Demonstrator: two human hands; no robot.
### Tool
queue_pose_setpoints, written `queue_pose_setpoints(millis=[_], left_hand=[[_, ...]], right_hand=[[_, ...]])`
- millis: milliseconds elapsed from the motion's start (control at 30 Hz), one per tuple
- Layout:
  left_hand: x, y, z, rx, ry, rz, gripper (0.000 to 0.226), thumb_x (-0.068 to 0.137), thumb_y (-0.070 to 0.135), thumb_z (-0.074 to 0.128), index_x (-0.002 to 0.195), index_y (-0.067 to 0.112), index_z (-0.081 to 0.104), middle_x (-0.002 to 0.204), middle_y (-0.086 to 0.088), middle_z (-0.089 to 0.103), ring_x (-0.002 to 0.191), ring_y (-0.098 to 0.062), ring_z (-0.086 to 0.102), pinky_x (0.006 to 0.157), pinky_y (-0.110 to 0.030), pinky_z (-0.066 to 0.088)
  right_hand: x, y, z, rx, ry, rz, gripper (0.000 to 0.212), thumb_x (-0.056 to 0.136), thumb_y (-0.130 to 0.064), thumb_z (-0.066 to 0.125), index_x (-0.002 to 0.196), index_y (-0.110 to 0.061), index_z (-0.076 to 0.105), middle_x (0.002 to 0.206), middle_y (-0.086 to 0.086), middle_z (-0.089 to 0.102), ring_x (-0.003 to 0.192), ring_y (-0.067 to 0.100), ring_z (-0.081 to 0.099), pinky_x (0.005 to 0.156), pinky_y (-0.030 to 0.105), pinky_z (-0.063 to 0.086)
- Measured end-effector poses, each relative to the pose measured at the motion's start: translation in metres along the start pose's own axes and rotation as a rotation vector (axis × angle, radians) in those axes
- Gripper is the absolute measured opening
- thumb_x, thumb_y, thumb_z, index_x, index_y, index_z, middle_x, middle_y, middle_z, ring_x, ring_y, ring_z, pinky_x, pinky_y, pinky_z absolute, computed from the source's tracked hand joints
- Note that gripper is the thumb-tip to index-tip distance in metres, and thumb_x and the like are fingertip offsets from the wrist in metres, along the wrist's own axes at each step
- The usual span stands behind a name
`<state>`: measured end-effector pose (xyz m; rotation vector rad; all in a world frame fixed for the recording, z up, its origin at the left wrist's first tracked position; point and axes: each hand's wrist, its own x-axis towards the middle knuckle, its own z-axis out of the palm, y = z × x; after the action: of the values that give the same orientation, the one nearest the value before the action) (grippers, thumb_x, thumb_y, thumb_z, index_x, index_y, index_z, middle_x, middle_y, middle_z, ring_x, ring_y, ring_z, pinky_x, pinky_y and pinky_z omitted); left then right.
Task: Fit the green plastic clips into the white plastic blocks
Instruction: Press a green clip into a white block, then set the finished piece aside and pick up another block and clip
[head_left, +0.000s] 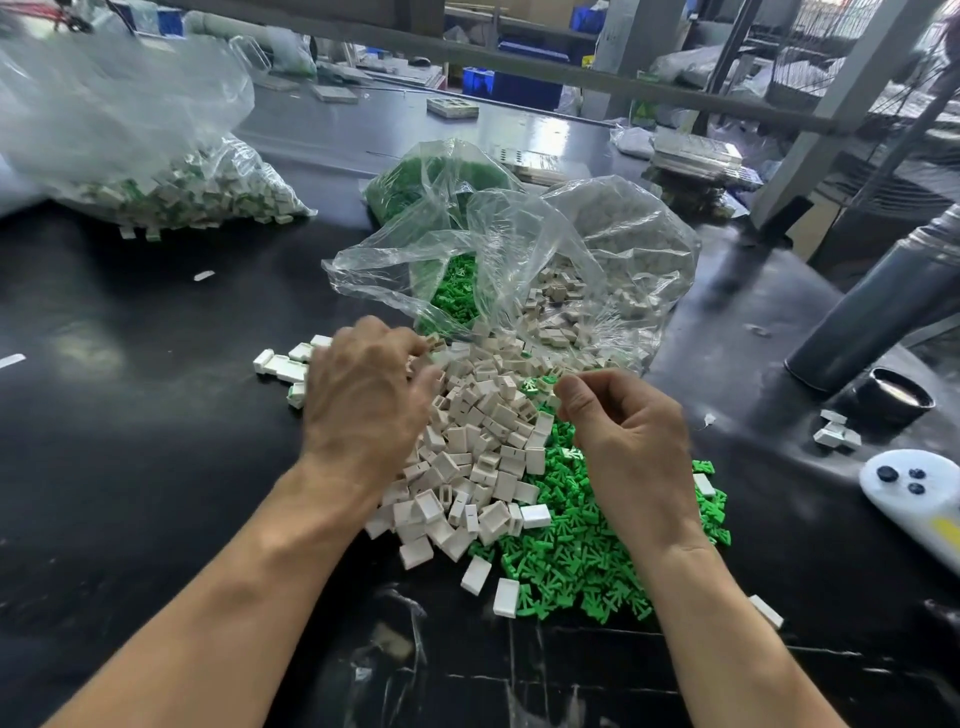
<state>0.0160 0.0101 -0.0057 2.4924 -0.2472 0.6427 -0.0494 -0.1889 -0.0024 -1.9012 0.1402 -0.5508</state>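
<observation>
White rectangular plastic blocks (480, 452) lie heaped on the black table (130, 415), beside bright green plastic clips (576, 551). Left hand (363, 400) digs curled fingers into the blocks; grip unclear. Right hand (623, 431) hovers, fingertips pressed together; whether anything is pinched cannot be told.

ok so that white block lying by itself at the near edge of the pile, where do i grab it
Pinch the white block across its two long sides, coming straight down from above. It lies flat on the black table, clear of the white pile, with green clips close on its right.
</observation>
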Motion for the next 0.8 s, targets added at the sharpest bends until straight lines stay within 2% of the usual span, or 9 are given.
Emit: queue_pose_setpoints(millis=[67, 167, 367, 433, 500, 600, 667, 700, 800], left_hand=[[0.007, -0.010, -0.002, 0.154, 0.035, -0.070, 0.021, 0.096, 0.032, 0.069, 0.111, 0.018, 0.075, 0.102, -0.006, 0.063, 0.099, -0.026, 0.056, 0.088, -0.041, 0.039], [0.014, -0.020, -0.003, 0.277, 0.001, -0.165, 0.019, 0.098, 0.029, 0.064, 0.110, 0.021, 0.075, 0.106, -0.010, 0.063, 0.106, -0.034, 0.054, 0.094, -0.049, 0.037], [0.013, -0.027, 0.000, 0.305, -0.017, -0.227, 0.023, 0.092, 0.012, 0.069, 0.113, 0.020, 0.073, 0.114, -0.010, 0.060, 0.112, -0.035, 0.050, 0.095, -0.046, 0.031], [0.011, -0.025, 0.002, 0.228, 0.010, -0.171, 0.030, 0.090, 0.001, 0.066, 0.114, 0.017, 0.073, 0.112, -0.009, 0.060, 0.107, -0.033, 0.052, 0.092, -0.044, 0.034], [0.008, -0.019, 0.004, 0.045, -0.005, -0.096, 0.030, 0.094, -0.003, 0.059, 0.116, 0.012, 0.073, 0.111, -0.010, 0.061, 0.099, -0.028, 0.059, 0.088, -0.040, 0.046], [0.001, -0.005, 0.010, -0.252, -0.134, -0.087, 0.027, 0.103, 0.008, 0.052, 0.125, 0.015, 0.067, 0.123, -0.005, 0.062, 0.091, -0.010, 0.064, 0.082, -0.026, 0.055], [-0.002, -0.002, 0.016, -0.340, -0.238, -0.109, 0.032, 0.107, 0.019, 0.048, 0.136, 0.018, 0.061, 0.138, -0.003, 0.059, 0.109, -0.009, 0.061, 0.098, -0.029, 0.053], [-0.002, -0.001, 0.018, -0.353, -0.278, -0.118, 0.035, 0.108, 0.025, 0.046, 0.141, 0.020, 0.058, 0.145, 0.000, 0.055, 0.120, -0.007, 0.054, 0.107, -0.031, 0.047], [0.001, -0.002, 0.016, -0.378, -0.352, -0.145, 0.044, 0.109, 0.038, 0.042, 0.149, 0.023, 0.050, 0.156, 0.003, 0.046, 0.138, -0.008, 0.043, 0.116, -0.032, 0.034]], right_hand=[[0.000, 0.001, -0.001, -0.009, -0.004, 0.000, 0.016, 0.097, -0.037, 0.071, 0.083, -0.028, 0.073, 0.075, -0.009, 0.071, 0.062, 0.001, 0.059, 0.056, 0.015, 0.048], [0.000, 0.002, -0.001, -0.029, -0.020, 0.008, 0.015, 0.097, -0.035, 0.072, 0.083, -0.028, 0.073, 0.076, -0.009, 0.071, 0.065, 0.003, 0.061, 0.057, 0.014, 0.048], [-0.001, 0.002, -0.002, -0.041, -0.024, 0.015, 0.017, 0.097, -0.034, 0.072, 0.083, -0.026, 0.073, 0.073, -0.007, 0.069, 0.062, 0.002, 0.057, 0.056, 0.014, 0.046], [-0.001, 0.001, -0.002, -0.041, -0.026, 0.016, 0.017, 0.097, -0.035, 0.072, 0.083, -0.027, 0.073, 0.074, -0.006, 0.070, 0.063, 0.003, 0.058, 0.056, 0.015, 0.046], [-0.001, 0.001, -0.002, -0.040, -0.029, 0.022, 0.017, 0.097, -0.035, 0.072, 0.083, -0.026, 0.073, 0.074, -0.006, 0.069, 0.062, 0.002, 0.057, 0.056, 0.014, 0.046], [-0.001, 0.002, -0.003, -0.054, -0.030, 0.024, 0.017, 0.098, -0.035, 0.071, 0.083, -0.026, 0.073, 0.074, -0.005, 0.070, 0.061, 0.002, 0.056, 0.055, 0.015, 0.047], [-0.001, 0.002, -0.003, -0.054, -0.033, 0.023, 0.017, 0.097, -0.035, 0.071, 0.083, -0.026, 0.073, 0.075, -0.005, 0.070, 0.063, 0.003, 0.057, 0.056, 0.016, 0.048], [-0.001, 0.002, -0.003, -0.055, -0.034, 0.024, 0.017, 0.097, -0.036, 0.071, 0.084, -0.026, 0.073, 0.076, -0.005, 0.070, 0.064, 0.004, 0.059, 0.057, 0.016, 0.049], [-0.001, 0.001, -0.003, -0.054, -0.030, 0.027, 0.016, 0.097, -0.035, 0.071, 0.084, -0.027, 0.073, 0.077, -0.006, 0.071, 0.065, 0.003, 0.060, 0.057, 0.016, 0.049]])
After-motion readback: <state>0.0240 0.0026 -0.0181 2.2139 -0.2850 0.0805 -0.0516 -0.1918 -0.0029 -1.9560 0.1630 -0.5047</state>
